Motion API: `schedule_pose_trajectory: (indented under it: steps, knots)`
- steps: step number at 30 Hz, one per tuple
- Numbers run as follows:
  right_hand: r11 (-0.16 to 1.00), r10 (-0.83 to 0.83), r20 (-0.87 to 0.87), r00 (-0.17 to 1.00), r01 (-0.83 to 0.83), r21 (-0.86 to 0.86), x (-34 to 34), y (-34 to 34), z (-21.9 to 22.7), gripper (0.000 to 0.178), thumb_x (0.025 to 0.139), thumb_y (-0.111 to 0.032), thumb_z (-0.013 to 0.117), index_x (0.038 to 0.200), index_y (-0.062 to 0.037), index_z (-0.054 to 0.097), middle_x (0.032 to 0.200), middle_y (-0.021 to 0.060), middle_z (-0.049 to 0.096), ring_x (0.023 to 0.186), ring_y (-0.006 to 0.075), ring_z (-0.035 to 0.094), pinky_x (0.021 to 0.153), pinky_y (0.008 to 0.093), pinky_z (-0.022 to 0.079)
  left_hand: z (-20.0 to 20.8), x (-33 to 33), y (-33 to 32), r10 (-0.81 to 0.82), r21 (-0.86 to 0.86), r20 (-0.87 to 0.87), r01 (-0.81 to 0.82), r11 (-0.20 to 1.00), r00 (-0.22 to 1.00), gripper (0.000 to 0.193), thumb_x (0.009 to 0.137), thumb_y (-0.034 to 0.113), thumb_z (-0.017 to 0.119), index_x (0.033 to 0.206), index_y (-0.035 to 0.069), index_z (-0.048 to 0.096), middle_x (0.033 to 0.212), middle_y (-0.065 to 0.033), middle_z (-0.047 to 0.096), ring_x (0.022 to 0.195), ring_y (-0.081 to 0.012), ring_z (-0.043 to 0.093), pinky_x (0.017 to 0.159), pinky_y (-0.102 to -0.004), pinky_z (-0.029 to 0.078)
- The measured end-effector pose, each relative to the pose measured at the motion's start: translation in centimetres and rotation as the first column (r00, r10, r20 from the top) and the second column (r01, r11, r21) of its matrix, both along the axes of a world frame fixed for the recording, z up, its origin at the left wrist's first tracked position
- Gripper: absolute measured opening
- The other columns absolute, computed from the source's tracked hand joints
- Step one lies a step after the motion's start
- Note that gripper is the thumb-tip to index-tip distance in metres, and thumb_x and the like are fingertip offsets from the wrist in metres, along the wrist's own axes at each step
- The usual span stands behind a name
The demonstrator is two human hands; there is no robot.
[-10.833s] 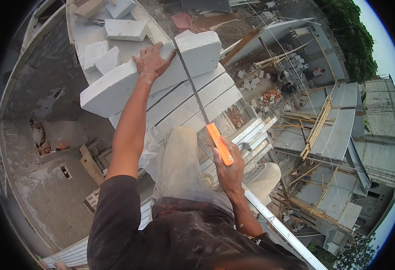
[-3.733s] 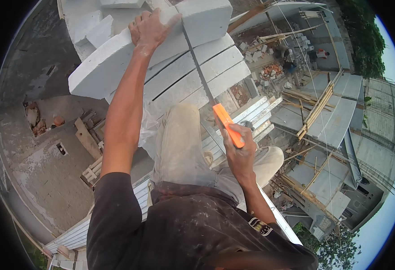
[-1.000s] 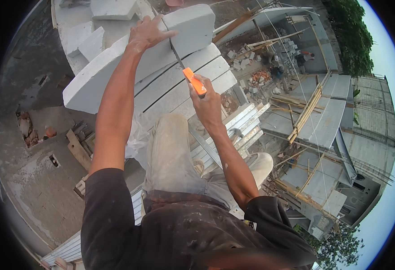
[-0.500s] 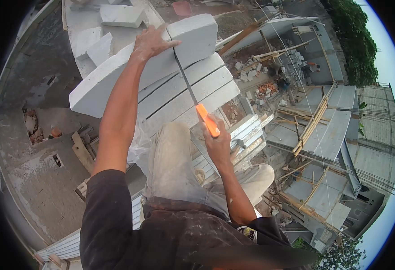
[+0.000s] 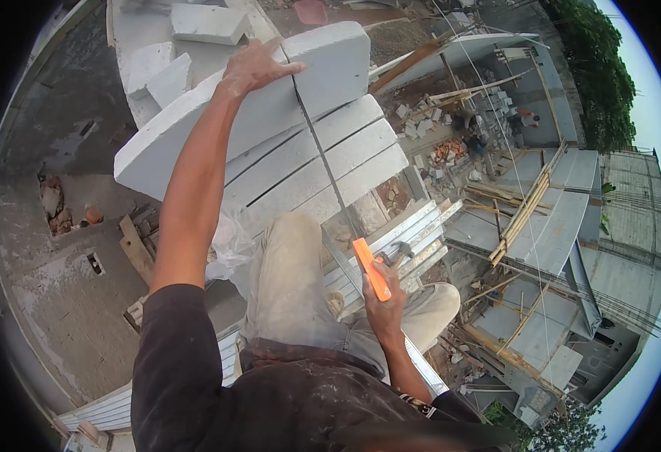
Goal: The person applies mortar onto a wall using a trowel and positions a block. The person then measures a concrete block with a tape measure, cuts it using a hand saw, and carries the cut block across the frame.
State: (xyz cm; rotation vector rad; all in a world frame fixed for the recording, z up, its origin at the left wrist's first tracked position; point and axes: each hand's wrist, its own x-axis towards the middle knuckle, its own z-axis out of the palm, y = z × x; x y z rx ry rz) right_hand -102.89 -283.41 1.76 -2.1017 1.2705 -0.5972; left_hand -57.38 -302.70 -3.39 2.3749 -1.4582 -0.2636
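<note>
My left hand (image 5: pixel 257 66) presses over the top edge of a large white lightweight concrete block (image 5: pixel 187 143), its thumb along the near face and its fingers partly hidden behind. My right hand (image 5: pixel 387 301) grips the orange handle (image 5: pixel 372 270) of a handsaw. The saw's long dark blade (image 5: pixel 323 157) runs up to the block and sits in a cut just right of my left thumb. Right of the cut stands the block's shorter end part (image 5: pixel 330 64). Beneath lie several white blocks (image 5: pixel 330 162) side by side.
Loose white blocks (image 5: pixel 208 24) lie at the far left. A clear plastic bag (image 5: pixel 231 245) is beside my left knee. A hammer (image 5: pixel 397 253) rests on pale metal slats (image 5: pixel 421 230) near my right hand. Lower ground at right holds bamboo poles (image 5: pixel 530 200), rubble and distant people.
My right hand has drawn the saw back toward me and slightly right, so more blade shows on the near side of the block. My left hand stays in place.
</note>
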Motion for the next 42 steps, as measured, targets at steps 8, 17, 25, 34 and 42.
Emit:
schedule_pose_trajectory:
  steps: [8,17,25,34,42]
  knots:
    - [0.993,-0.021,0.075,0.997,0.012,0.115,14.2,-13.1,-2.1,0.029,0.092,-0.020,0.064,0.117,-0.0067,0.058,0.078,0.0199,0.067,0.066,0.0393,0.065,0.058,0.0434,0.048,1.7,-3.5,-0.8,-0.019,-0.012,0.031,0.020,1.000,0.999,0.096,0.069,0.077,0.064,0.142,0.017,0.050,0.119,-0.0190,0.059,0.114,-0.0360,0.058,0.094,-0.0483,0.047]
    - [0.996,-0.014,0.072,0.997,0.008,0.093,6.2,-5.7,-1.0,0.029,0.088,-0.008,0.069,0.115,-0.0005,0.059,0.103,0.0163,0.070,0.086,0.0227,0.072,0.075,0.0308,0.056,2.0,-1.0,0.5,-0.009,0.105,-0.200,0.030,0.994,0.980,0.093,0.069,0.074,0.064,0.141,0.018,0.050,0.119,-0.0227,0.063,0.113,-0.0340,0.061,0.097,-0.0488,0.047]
    - [0.999,0.038,0.107,0.994,-0.037,-0.007,3.3,-2.6,-3.9,0.031,0.087,-0.004,0.069,0.116,-0.0016,0.059,0.111,0.0168,0.068,0.094,0.0251,0.071,0.081,0.0349,0.057,-1.1,2.6,-0.2,-0.069,-0.077,-0.007,0.068,0.995,0.998,0.100,0.068,0.075,0.067,0.137,0.004,0.053,0.122,-0.0257,0.060,0.109,-0.0363,0.063,0.093,-0.0478,0.049]
    - [0.959,-0.014,0.040,0.999,0.002,0.283,13.6,-14.3,-3.4,0.030,0.090,-0.016,0.068,0.116,-0.0041,0.060,0.105,0.0176,0.069,0.085,0.0270,0.071,0.070,0.0340,0.055,0.7,-1.0,-1.6,-0.088,-0.078,-0.026,0.086,0.993,0.996,0.098,0.067,0.077,0.066,0.138,0.011,0.054,0.111,-0.0226,0.063,0.109,-0.0342,0.062,0.093,-0.0495,0.049]
    - [0.995,-0.094,0.078,0.993,0.092,0.025,-1.1,-1.9,-3.3,0.029,0.090,-0.007,0.068,0.116,0.0007,0.060,0.112,0.0180,0.068,0.095,0.0278,0.070,0.080,0.0351,0.054,2.5,-1.5,0.9,-0.130,-0.089,-0.134,0.118,0.989,0.982,0.088,0.074,0.068,0.067,0.137,0.008,0.055,0.111,-0.0235,0.066,0.108,-0.0355,0.064,0.094,-0.0455,0.050]
